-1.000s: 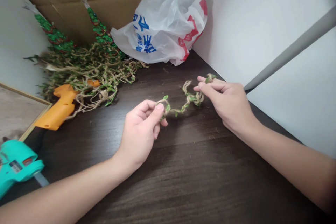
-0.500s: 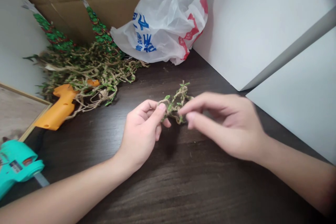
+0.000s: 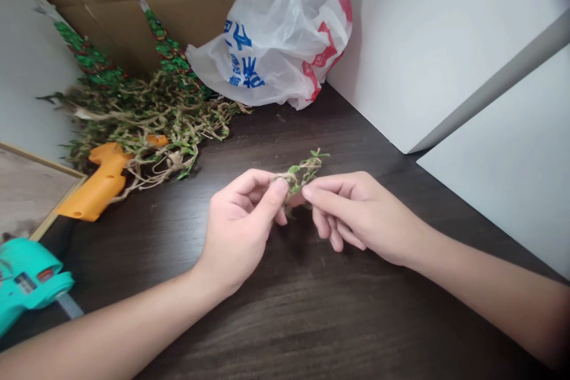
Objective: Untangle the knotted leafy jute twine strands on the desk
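Observation:
Both hands meet over the dark wooden table (image 3: 312,309), pinching a short piece of jute twine with small green leaves (image 3: 303,172). My left hand (image 3: 243,225) grips one end between thumb and forefinger. My right hand (image 3: 356,214) pinches the other end, its fingertips almost touching the left thumb. The twine is bunched up into a small folded loop that sticks up between the fingertips.
A heap of the same leafy twine (image 3: 146,119) with green beaded cones lies at the back left. An orange glue gun (image 3: 98,181) and a teal one (image 3: 27,285) lie at the left. A white plastic bag (image 3: 276,47), cardboard and white boards stand behind.
The twine was stretched out between my hands a second ago. My right hand has moved left to meet the left hand, folding the twine into a small bunch.

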The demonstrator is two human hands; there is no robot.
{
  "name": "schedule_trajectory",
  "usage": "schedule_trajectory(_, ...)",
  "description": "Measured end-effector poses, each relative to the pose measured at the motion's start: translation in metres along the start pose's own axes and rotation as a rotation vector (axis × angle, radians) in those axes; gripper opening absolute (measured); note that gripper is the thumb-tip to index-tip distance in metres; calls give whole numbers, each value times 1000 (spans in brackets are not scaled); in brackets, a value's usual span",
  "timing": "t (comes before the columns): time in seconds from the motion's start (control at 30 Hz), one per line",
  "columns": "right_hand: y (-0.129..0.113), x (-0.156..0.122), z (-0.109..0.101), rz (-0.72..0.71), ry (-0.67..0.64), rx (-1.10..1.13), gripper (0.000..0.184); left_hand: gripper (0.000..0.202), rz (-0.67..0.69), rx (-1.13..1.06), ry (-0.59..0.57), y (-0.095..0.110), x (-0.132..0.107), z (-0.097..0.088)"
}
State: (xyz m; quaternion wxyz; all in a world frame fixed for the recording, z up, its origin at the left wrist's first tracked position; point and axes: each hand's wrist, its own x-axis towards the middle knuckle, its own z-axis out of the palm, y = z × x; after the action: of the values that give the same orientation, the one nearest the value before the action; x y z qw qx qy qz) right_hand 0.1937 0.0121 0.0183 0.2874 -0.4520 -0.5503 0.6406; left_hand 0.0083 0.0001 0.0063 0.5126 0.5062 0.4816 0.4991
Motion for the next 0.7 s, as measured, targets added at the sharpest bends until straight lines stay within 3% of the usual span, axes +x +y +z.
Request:
schedule_trajectory(0.1,4,3,-1,72,-106,135,46,14,15,23,-71,3,-2,2)
schedule_trajectory(0.23,8,4,-3,49,-226,419,32,12,19,0,-152,5,-3,3)
schedule_trajectory(0.3,9,5,-4,32,-207,512,20,13,13,4,-159,4,-3,2)
schedule_trajectory(0.5,14,10,-6,-50,-11,526,11,18,-71,68,-144,3,-1,1)
schedule_trajectory(0.7,15,11,-5,-44,-19,537,11,23,-83,67,-148,3,0,1)
